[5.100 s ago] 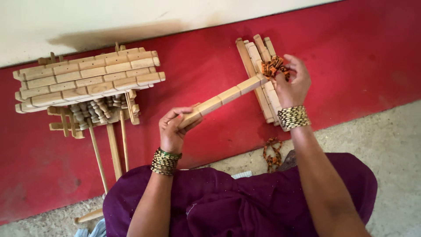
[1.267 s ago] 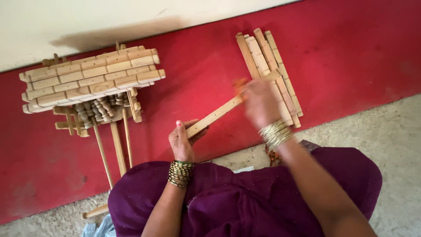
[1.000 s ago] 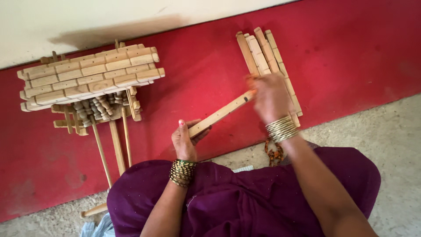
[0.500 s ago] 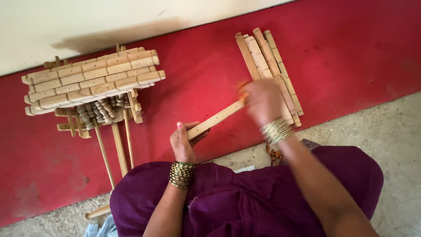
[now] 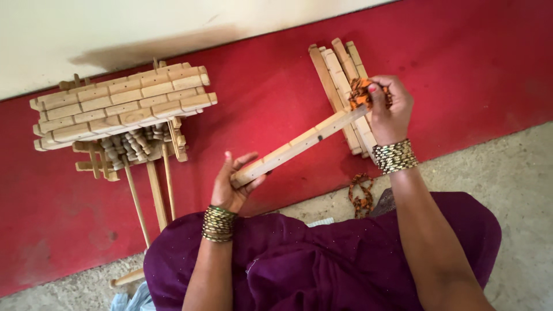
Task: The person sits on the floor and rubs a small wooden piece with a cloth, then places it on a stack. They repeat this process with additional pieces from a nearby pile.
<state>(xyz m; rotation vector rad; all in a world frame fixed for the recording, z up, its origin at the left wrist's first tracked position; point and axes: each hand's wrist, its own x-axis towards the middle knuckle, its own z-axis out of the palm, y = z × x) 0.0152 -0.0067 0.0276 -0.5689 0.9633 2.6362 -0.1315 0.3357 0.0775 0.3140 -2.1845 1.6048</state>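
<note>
- The left hand (image 5: 233,185) cups the near end of a notched wooden strip (image 5: 299,145), fingers loosely curled under it.
- The right hand (image 5: 389,109) pinches a scrap of orange sandpaper (image 5: 360,92) against the strip's far end.
- The strip slants in the air above the red floor (image 5: 259,86).
- A stack of strips (image 5: 340,86) lies just behind it; a larger pile of strips (image 5: 121,106) lies well apart to the left.
</note>
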